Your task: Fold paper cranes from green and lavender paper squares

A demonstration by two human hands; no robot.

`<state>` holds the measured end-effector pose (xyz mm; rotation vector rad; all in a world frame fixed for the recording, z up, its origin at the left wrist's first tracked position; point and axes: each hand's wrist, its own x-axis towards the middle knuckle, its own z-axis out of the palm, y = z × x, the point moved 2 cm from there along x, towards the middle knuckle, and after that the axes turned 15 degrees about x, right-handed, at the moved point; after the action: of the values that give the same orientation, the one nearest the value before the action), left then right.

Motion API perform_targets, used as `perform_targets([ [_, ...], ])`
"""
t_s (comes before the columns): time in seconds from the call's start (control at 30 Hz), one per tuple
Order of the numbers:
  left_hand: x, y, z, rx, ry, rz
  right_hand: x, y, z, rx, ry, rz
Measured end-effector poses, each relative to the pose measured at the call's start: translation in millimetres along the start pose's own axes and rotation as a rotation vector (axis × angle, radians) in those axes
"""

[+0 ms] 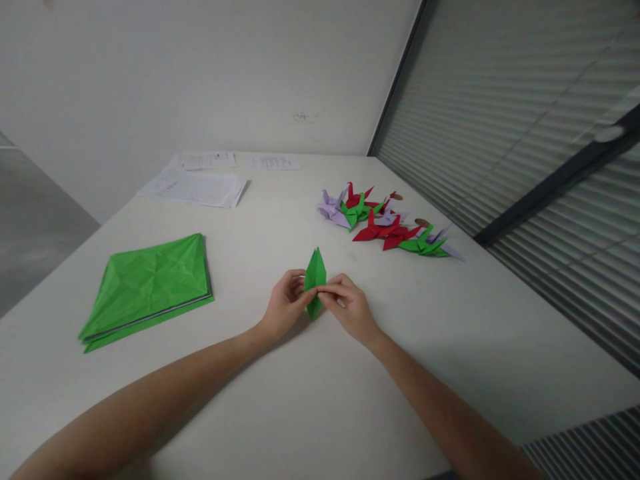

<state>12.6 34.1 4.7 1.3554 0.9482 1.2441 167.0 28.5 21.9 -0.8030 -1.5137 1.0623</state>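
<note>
A narrow, diamond-shaped piece of folded green origami paper (315, 268) stands upright between my hands, its top split into two close points. My left hand (287, 301) grips it from the left, thumb across the front and fingers curled behind. From the other side my right hand (350, 307) pinches the paper near its middle, fingertips meeting the left thumb. The fingers cover part of its centre. Beyond my hands to the right lies a group of folded paper cranes in red (376, 229), green (357, 211) and lilac (333, 208).
A stack of creased green paper sheets (155, 280) with dark edges between layers lies at the left. Printed papers (200, 188) rest at the table's far left. Window blinds (520, 120) run along the right edge, and a wall (240, 73) stands behind the white table (280, 413).
</note>
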Motion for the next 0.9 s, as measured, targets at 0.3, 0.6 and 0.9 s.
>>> perform_targets([
  [0.3, -3, 4, 1.0, -0.083, -0.082, -0.104, 3, 10, -2, 0.303, 0.153, 0.138],
  [0.6, -2, 5, 1.4, -0.119, -0.077, -0.126, 3, 12, -6, 0.263, 0.17, 0.14],
  [0.9, 2, 0, -0.7, -0.067, -0.115, -0.142, 4, 12, -11, 0.164, 0.191, 0.071],
])
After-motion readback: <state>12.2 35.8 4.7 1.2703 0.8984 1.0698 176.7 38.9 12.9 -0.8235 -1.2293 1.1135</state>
